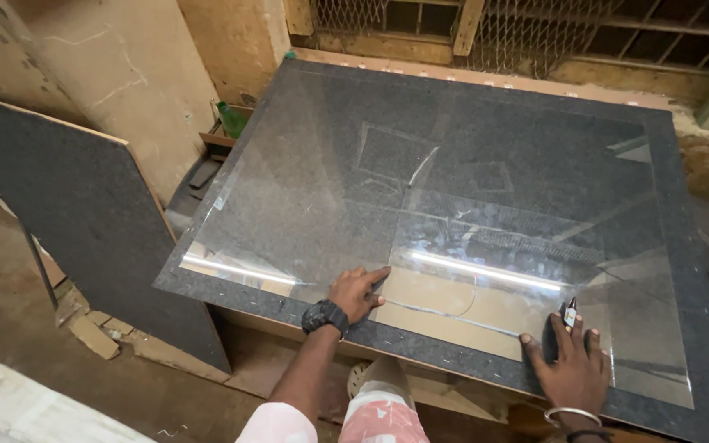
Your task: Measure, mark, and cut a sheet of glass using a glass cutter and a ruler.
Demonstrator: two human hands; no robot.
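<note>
A large clear glass sheet [453, 197] lies flat on a dark felt-covered table [699, 271]. My left hand [356, 294], with a black watch on the wrist, rests flat on the near edge of the glass, index finger stretched out. My right hand [572, 365], with a metal bangle on the wrist, presses flat on the glass near the front right. A small glass cutter [569, 313] sticks up between its fingers.
A dark felt-covered board [84, 221] leans against the wall at left. A green bottle [231, 120] and small items sit on a shelf by the table's left side. Wire mesh [527, 33] and wooden framing stand behind the table. Scraps lie on the floor at left.
</note>
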